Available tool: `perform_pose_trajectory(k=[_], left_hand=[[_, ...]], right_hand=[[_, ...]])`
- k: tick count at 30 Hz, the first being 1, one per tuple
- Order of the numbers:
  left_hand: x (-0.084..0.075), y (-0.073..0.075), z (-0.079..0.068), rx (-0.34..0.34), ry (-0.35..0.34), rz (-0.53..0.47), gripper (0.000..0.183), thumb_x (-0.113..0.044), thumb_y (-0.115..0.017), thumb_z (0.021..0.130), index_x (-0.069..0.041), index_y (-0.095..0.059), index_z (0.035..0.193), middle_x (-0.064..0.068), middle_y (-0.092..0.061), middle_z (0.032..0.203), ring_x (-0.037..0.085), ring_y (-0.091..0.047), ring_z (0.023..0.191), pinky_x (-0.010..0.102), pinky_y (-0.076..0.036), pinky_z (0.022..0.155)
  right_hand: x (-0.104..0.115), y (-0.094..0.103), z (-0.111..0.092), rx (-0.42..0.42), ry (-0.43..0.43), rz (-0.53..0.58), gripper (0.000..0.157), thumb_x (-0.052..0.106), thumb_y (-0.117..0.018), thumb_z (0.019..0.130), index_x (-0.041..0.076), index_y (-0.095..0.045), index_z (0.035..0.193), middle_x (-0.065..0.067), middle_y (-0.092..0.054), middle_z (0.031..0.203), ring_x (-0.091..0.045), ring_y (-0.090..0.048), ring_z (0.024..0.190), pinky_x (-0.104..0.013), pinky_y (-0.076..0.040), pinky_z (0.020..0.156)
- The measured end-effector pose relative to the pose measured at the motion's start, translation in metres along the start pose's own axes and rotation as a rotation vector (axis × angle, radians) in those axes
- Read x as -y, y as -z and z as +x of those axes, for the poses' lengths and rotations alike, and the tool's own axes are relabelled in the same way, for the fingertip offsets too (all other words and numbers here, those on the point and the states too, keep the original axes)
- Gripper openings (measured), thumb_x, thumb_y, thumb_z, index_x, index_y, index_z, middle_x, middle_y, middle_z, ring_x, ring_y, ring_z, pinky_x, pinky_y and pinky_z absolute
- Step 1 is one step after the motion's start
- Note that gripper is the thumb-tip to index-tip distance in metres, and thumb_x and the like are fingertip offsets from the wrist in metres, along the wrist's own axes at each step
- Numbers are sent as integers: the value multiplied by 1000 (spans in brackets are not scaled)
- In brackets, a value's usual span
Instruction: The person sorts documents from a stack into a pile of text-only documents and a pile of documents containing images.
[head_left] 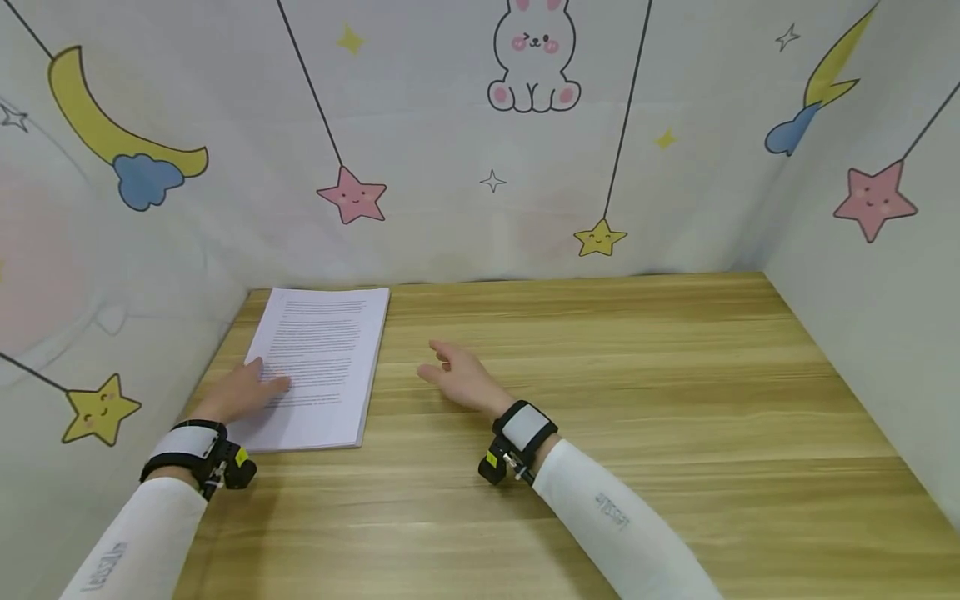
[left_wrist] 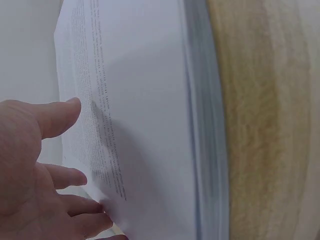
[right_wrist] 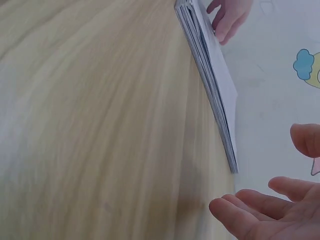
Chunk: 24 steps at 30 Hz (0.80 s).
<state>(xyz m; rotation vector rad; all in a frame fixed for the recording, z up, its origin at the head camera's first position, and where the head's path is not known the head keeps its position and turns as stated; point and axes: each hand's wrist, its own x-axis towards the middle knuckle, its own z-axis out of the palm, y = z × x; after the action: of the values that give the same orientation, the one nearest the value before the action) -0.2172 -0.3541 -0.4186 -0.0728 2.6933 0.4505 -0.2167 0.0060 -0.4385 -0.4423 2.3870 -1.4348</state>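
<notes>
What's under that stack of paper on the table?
The stack of paper lies on the wooden tabletop, visible along its right and near edges. The area directly beneath is covered; whether anything else is there can't be seen.

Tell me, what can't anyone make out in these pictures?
Printed words on the top sheet: too small to read in the head view.
Lower sheets: faces covered by the top sheet; the right wrist view shows only edges.
Left hand: lowest finger mostly cut off by the left wrist view's bottom edge.
Rabbit drawing: ear tips cut off by the head view's top edge.
</notes>
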Motion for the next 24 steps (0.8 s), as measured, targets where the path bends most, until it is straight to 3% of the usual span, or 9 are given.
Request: perform_pose_trajectory(k=[5,13,19,24], left_hand=[[1,-8,0,-9,24,8,87,-41,-45,101,26,-11,144,55,-5,146,69,-15,135,72,-23,111],[0,-11,1,-26,4,18,86,-42,-45,101,22,-11,148,54,-1,147,68,-11,136,74,-22,110],[-9,-19,3,-37,-24,-33,85,-42,-45,101,18,-11,150,51,-1,150,66,-8,140,74,-19,112],[-20,-26,1,-52,-36,-27,81,-41,-47,101,16,-18,150,50,-7,151,65,-17,139,72,-24,111]], right_hand=[[5,-13,7,63,-52,90,65,35,-52,102,7,-30,156,-16,-37,159,-31,-39,146,-45,-36,118],[15,-33,16,71,-154,303,71,41,-54,100,13,-25,158,-16,-35,160,-28,-35,149,-44,-34,119],[19,-46,19,40,-212,570,76,34,-56,99,9,-18,159,-19,-24,164,-30,-34,149,-43,-40,115],[19,-53,28,38,-256,785,75,27,-51,102,3,-8,159,-19,-21,164,-30,-28,151,-45,-35,118]])
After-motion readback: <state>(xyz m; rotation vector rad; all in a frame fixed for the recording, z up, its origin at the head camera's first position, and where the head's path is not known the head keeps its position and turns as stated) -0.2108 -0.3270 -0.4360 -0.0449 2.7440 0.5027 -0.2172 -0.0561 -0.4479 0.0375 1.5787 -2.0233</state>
